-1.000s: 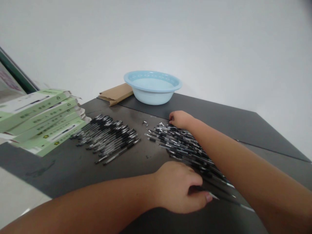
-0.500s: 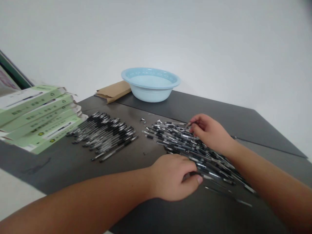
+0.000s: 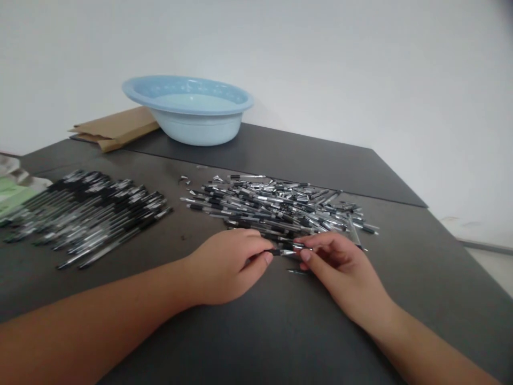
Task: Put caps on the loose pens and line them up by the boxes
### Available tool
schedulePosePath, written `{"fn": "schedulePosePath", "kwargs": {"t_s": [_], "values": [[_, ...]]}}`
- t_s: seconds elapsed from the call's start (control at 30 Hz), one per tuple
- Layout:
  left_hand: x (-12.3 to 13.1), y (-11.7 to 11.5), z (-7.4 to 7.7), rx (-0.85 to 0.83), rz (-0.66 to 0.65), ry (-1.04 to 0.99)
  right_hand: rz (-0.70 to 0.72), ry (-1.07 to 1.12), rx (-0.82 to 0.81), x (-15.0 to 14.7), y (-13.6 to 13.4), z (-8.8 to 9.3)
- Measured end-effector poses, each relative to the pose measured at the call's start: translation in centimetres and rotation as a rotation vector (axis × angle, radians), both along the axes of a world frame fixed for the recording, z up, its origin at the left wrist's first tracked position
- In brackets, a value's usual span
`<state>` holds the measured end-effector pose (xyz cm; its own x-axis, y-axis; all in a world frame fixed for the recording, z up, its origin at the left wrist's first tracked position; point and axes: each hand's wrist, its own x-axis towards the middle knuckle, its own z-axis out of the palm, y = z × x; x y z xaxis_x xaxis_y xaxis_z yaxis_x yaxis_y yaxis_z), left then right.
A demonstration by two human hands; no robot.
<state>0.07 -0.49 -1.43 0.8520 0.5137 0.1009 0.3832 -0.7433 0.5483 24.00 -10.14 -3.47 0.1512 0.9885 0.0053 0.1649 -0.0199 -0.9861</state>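
My left hand [image 3: 232,264] pinches a black-gripped pen [image 3: 279,252] near the middle of the view, its pale tip pointing right. Facing it, my right hand [image 3: 340,264] holds a small dark and clear pen cap [image 3: 301,246] between thumb and fingers, close to that tip. Just behind both hands lies a loose pile of pens [image 3: 276,206] with black grips and clear barrels. Another small dark piece [image 3: 296,271] rests on the table below the fingertips. To the left, pens with caps [image 3: 108,208] lie side by side in a slanted group.
A light blue basin [image 3: 196,120] stands at the back of the dark table [image 3: 280,337], beside a brown paper bag [image 3: 116,125]. Green and white boxes [image 3: 18,192] are partly in view at the left edge. Small loose bits lie between the two pen groups.
The view has turned right. My right hand has come from the pile's far side towards my left hand and now holds a cap. Pen and cap are almost together in front of the pile.
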Motion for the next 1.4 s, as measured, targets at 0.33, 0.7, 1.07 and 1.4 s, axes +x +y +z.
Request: {"fn": "schedulePosePath", "kwargs": {"t_s": [0.33, 0.7, 1.07, 1.4], "values": [[0.0, 0.3, 0.7, -0.035, -0.029, 0.036, 0.019, -0.094, 0.042, 0.2, -0.6, 0.3], [-0.4, 0.2, 0.5, -0.232, -0.069, -0.062, 0.158, -0.056, 0.095, -0.2, -0.7, 0.1], [-0.4, -0.9, 0.4, -1.212, 0.306, -0.821, 0.108, 0.092, 0.099, -0.9, -1.4, 1.4], [-0.1, -1.6, -0.1, -1.126, 0.365, -0.694, 0.180, 0.018, 0.099, -1.0, -1.1, 0.6]]}}
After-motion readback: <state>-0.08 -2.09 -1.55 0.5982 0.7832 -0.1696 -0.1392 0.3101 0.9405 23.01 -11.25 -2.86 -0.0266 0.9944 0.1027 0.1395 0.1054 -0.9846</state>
